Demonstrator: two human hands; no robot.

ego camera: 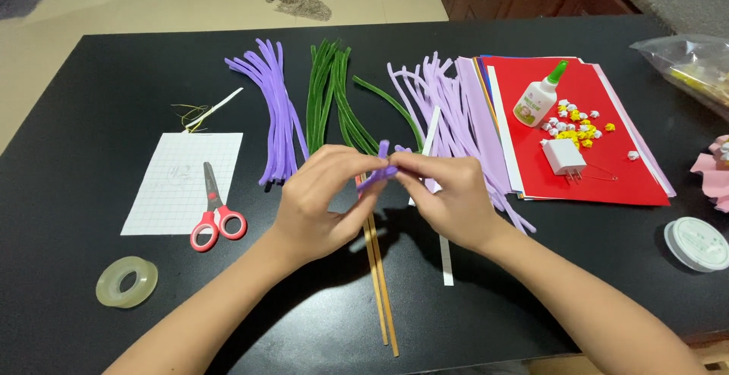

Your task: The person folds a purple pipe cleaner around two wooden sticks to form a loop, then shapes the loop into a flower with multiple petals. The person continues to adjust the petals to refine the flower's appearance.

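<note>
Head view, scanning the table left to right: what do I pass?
Tape roll → grid paper → scissors → purple pipe cleaners → green pipe cleaners → left hand → right hand → glue bottle → white plug → round white container.

I hold a short purple pipe cleaner [382, 168] between the fingertips of my left hand [323, 196] and my right hand [444, 196], pinched from both sides. It is fuzzy, bent and folded into a small bunch, raised just above the black table. One end pokes up between my thumbs; another stretch slants down toward my left palm.
</note>
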